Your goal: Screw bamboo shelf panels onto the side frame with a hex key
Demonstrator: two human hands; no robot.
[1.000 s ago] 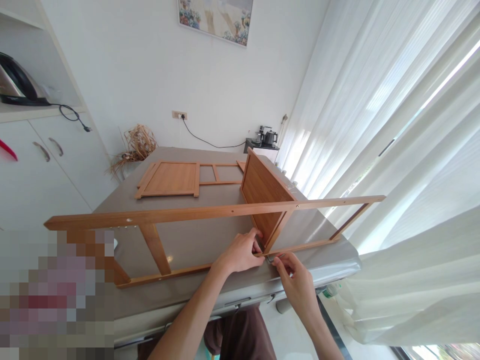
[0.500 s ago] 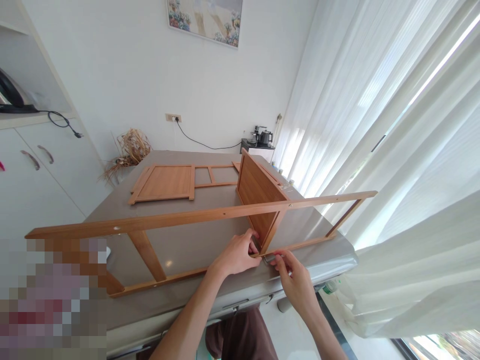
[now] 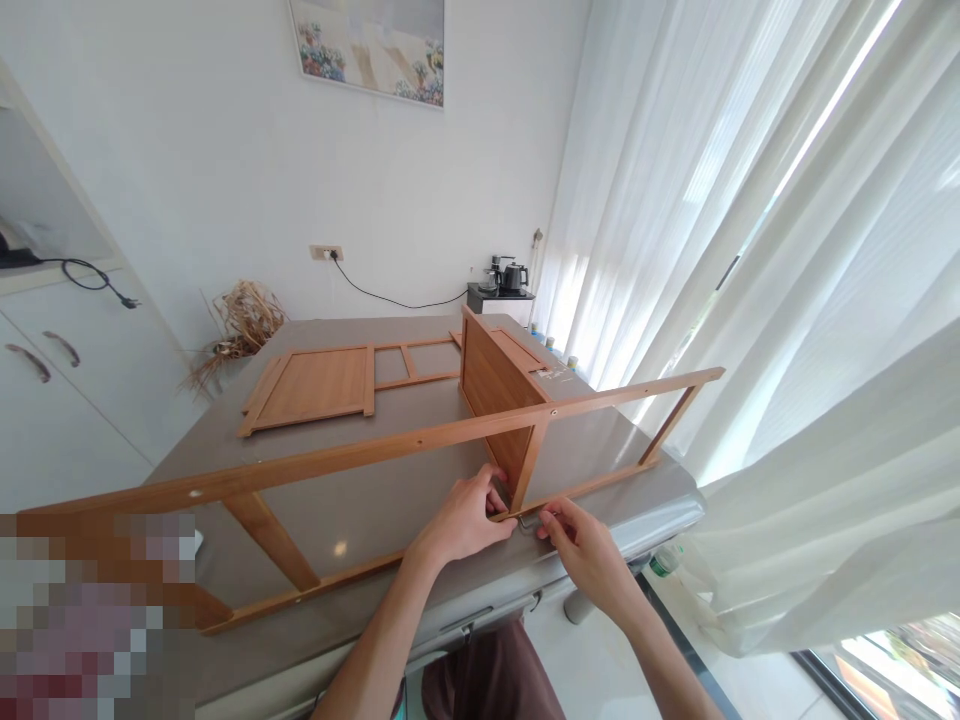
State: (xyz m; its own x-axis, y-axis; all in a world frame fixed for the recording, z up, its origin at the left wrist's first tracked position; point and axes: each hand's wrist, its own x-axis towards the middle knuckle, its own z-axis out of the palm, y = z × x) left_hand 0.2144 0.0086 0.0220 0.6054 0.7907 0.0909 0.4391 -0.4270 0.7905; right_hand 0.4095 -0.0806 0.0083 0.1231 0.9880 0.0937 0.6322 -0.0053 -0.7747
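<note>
A long wooden frame (image 3: 330, 455) stands on its edge along the table's near side. A wooden shelf panel (image 3: 499, 370) meets it upright, running away from me. My left hand (image 3: 466, 515) grips the frame's lower rail where the panel joins it, thumb in front and fingers behind. Just right of that joint, my right hand (image 3: 574, 535) pinches a small bent metal hex key (image 3: 528, 522). The key's short end is at the lower rail, beside my left thumb. Its far tip is too small to make out.
Another panelled wooden frame (image 3: 319, 385) lies flat on the grey table (image 3: 397, 505). Behind the table, a kettle (image 3: 514, 276) stands on a small cabinet. Dried stalks (image 3: 244, 325) are at the back left, and white curtains (image 3: 675, 180) hang at the right. The lower left is pixelated.
The view has shifted, so the frame and panel appear slightly further left. Both hands stay at the same joint, and the hex key remains in my right fingers.
</note>
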